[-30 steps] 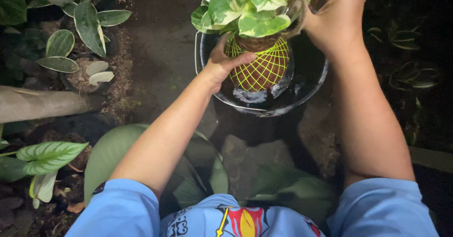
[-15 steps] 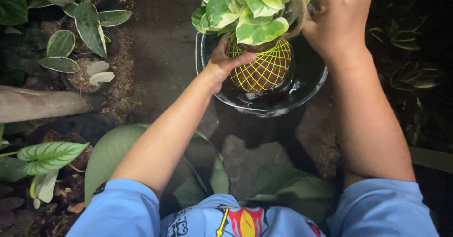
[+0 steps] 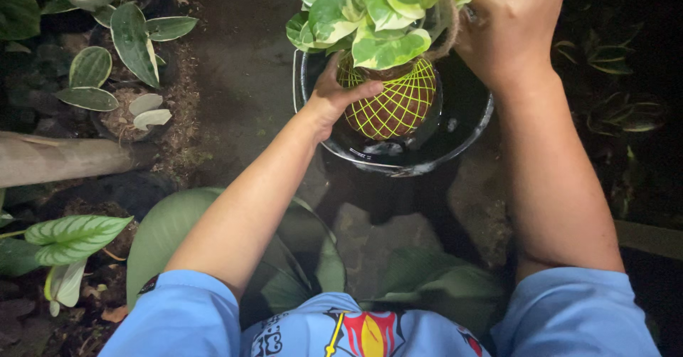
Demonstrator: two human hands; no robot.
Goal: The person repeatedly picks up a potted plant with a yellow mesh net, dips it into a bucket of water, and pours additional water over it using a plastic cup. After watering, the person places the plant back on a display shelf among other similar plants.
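We hold a root ball [image 3: 393, 106], brown and wrapped in yellow-green netting, above a dark metal bucket [image 3: 466, 140] that stands on the ground between our knees. Our left hand [image 3: 334, 95] cups the ball's side, fingers curled against the netting in a closed grip, while our right hand [image 3: 514, 24] is clenched around a rough twine [image 3: 451, 23] that rises beside the plant's variegated green-and-cream leaves [image 3: 377, 12]. The ball hangs inside the bucket's rim, and the bottom of the bucket glints as if wet. To handle this well, in our judgement, the weight should stay on the twine while the left palm only steadies the ball, so the netting is not squeezed out of shape and the leaves stay clear of the rim. Striped-leaf potted plants [image 3: 117, 44] stand well apart, to the left.
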